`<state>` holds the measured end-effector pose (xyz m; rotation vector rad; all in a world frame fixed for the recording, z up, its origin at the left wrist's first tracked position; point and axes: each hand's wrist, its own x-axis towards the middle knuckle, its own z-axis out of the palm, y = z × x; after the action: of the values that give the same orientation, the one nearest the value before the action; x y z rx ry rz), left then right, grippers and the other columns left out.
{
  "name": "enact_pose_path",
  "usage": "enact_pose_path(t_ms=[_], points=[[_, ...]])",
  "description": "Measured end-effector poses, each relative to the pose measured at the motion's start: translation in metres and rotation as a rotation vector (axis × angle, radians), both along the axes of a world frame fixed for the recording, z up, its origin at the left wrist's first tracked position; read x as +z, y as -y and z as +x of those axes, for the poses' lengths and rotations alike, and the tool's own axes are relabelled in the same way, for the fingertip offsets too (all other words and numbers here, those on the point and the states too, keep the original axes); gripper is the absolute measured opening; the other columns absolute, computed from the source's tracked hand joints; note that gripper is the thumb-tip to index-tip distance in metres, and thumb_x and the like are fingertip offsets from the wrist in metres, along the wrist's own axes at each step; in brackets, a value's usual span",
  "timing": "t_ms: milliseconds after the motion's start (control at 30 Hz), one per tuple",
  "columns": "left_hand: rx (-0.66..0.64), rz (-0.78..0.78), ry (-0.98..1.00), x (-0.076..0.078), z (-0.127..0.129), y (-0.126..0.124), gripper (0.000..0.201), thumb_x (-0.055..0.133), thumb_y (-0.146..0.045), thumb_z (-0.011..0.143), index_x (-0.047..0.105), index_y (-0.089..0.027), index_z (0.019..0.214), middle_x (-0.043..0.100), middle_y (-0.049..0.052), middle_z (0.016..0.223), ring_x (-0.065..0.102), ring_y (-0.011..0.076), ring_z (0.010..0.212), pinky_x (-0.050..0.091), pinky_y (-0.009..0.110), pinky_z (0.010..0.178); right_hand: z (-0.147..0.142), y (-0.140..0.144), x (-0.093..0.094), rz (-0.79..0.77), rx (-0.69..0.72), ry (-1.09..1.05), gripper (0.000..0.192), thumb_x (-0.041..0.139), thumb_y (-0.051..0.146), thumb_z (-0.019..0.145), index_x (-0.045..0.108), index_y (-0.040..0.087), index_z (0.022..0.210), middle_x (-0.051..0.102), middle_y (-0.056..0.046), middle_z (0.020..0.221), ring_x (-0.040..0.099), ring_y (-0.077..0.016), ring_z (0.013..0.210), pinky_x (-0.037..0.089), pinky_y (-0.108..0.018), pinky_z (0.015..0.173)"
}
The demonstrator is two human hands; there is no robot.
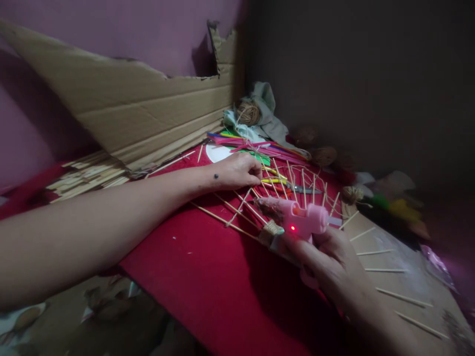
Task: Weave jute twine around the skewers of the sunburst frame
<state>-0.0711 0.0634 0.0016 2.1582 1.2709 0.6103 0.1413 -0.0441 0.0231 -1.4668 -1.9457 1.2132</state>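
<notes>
My right hand (328, 259) is wrapped round the handle of a pink glue gun (309, 220) with a red light glowing on its side. Its dirty nozzle points left, over several thin wooden sticks (247, 205) that fan out from a twine-wrapped hub (273, 228). My left hand (241, 170) is closed in a pinch among the stick ends at the far side; what lies between its fingertips is too small to make out. Just right of it, yellow-handled scissors (276, 181) lie under the sticks. A thin twine strand (297, 170) loops near the stick tips.
A red cloth (193, 272) covers the table. Tall cut cardboard (148, 109) leans on the wall at left, beside bundled sticks (92, 173). At the back are a twine ball (248, 113), grey cloth (265, 106) and coloured strips (256, 143). Cardboard (393, 262) lies at right.
</notes>
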Motion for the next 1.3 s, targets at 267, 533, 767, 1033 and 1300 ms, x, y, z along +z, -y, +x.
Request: enact_pose_path(t_ms=[267, 533, 767, 1033, 1300], points=[[-0.018, 0.002, 0.006, -0.002, -0.002, -0.001, 0.011, 0.057, -0.018, 0.072, 0.067, -0.014, 0.076, 0.066, 0.003, 0.074, 0.055, 0.0127, 0.07, 0.036, 0.026, 0.066, 0.002, 0.001, 0.0, -0.009, 0.0, -0.045, 0.037, 0.051, 0.038, 0.087, 0.059, 0.027, 0.122, 0.06, 0.001, 0.07, 0.041, -0.0101, 0.048, 0.028, -0.021, 0.039], [-0.005, -0.001, -0.003, -0.003, -0.001, -0.002, 0.013, 0.057, -0.018, 0.072, 0.068, -0.013, 0.078, 0.066, 0.003, 0.075, 0.055, 0.0129, 0.07, 0.035, 0.026, 0.063, -0.001, 0.002, 0.002, 0.009, 0.004, -0.008, 0.032, 0.053, 0.039, 0.086, 0.063, 0.024, 0.112, 0.05, 0.004, 0.059, 0.034, -0.0088, 0.047, 0.028, -0.021, 0.041], [0.006, 0.003, 0.024, 0.0, 0.0, 0.001, 0.01, 0.058, -0.016, 0.072, 0.067, -0.012, 0.075, 0.062, 0.001, 0.066, 0.052, 0.0108, 0.063, 0.034, 0.025, 0.061, 0.011, 0.0, -0.005, -0.016, -0.168, -0.113, 0.027, 0.059, 0.043, 0.076, 0.062, 0.018, 0.066, 0.054, 0.0, 0.056, 0.045, -0.0118, 0.047, 0.032, -0.022, 0.04], [0.016, 0.031, 0.059, 0.0, 0.0, 0.003, 0.01, 0.058, -0.017, 0.072, 0.067, -0.012, 0.074, 0.061, 0.0, 0.066, 0.052, 0.0104, 0.064, 0.036, 0.025, 0.064, 0.019, 0.002, -0.006, 0.009, -0.218, -0.115, 0.03, 0.06, 0.047, 0.076, 0.062, 0.018, 0.069, 0.053, 0.0, 0.056, 0.048, -0.0131, 0.049, 0.035, -0.023, 0.042], [0.025, 0.085, 0.043, -0.001, 0.0, 0.003, 0.009, 0.059, -0.016, 0.072, 0.067, -0.013, 0.074, 0.062, 0.0, 0.065, 0.052, 0.0098, 0.062, 0.037, 0.024, 0.063, 0.019, -0.002, -0.005, 0.007, -0.274, -0.079, 0.033, 0.061, 0.048, 0.073, 0.061, 0.017, 0.061, 0.05, 0.0, 0.047, 0.044, -0.0112, 0.042, 0.032, -0.021, 0.038]])
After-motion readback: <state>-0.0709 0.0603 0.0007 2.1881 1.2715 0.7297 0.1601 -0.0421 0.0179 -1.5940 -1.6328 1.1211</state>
